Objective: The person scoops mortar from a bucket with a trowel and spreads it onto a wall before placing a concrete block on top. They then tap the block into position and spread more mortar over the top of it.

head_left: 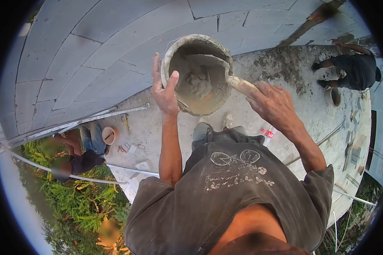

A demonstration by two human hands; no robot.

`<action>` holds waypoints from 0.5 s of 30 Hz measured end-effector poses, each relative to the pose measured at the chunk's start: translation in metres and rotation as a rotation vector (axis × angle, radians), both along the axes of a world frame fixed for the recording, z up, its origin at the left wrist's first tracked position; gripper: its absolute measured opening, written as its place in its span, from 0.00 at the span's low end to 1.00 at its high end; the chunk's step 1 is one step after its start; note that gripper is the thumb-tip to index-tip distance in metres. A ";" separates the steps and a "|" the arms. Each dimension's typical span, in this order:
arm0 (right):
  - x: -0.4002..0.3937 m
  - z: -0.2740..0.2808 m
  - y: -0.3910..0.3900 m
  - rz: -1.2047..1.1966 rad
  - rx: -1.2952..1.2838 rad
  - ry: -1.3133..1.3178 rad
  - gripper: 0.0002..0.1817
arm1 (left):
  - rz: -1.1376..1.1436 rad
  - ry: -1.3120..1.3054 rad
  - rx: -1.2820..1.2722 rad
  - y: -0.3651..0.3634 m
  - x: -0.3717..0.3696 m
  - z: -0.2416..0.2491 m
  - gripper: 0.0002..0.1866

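Mortar bucket (pixel 198 74) at upper centre of the frame, tilted, half full of wet grey mortar (pixel 196 85). Left hand (pixel 164 91) clamped on the rim, thumb hooked inside. Right hand (pixel 273 104) closed round the trowel handle (pixel 242 86), blade buried in the mix. Likely heavy, stiff-walled, slick with paste; best gripped at the rim.
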State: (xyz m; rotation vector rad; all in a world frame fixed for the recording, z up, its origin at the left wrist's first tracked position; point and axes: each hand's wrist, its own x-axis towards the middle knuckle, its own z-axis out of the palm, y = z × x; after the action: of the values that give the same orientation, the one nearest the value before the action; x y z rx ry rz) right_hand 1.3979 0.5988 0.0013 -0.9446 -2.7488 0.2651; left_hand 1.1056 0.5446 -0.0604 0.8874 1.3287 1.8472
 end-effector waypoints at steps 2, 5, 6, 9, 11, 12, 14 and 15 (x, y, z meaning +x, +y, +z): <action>-0.011 0.012 0.009 -0.051 -0.067 -0.148 0.27 | 0.027 -0.027 -0.041 -0.002 0.006 0.007 0.37; -0.027 0.005 0.004 -0.044 -0.283 -0.147 0.26 | 0.165 0.352 0.037 -0.006 0.003 0.002 0.39; -0.027 0.000 0.000 -0.024 -0.371 -0.124 0.26 | 0.162 0.254 0.057 -0.009 0.003 0.010 0.25; -0.032 -0.010 -0.001 -0.116 -1.012 0.151 0.25 | 0.161 0.105 0.169 -0.014 -0.003 0.015 0.25; -0.039 -0.016 -0.004 -0.250 -1.437 0.282 0.25 | 0.153 0.199 0.128 -0.024 -0.013 0.015 0.25; -0.046 -0.034 -0.006 -0.274 -1.558 0.358 0.24 | 0.142 0.252 0.117 -0.026 -0.022 0.017 0.25; -0.061 -0.047 -0.013 -0.292 -1.667 0.465 0.25 | 0.143 0.390 0.107 -0.034 -0.040 0.014 0.34; -0.066 -0.051 -0.016 -0.175 -1.410 0.498 0.25 | 0.153 0.375 0.108 -0.039 -0.047 0.013 0.36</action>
State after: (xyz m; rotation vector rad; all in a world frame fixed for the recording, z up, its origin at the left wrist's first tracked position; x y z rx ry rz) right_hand 1.3318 0.5827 -0.0499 -1.0679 -1.7048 2.1621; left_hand 1.0590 0.5056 -0.0477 1.2676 1.5688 1.9482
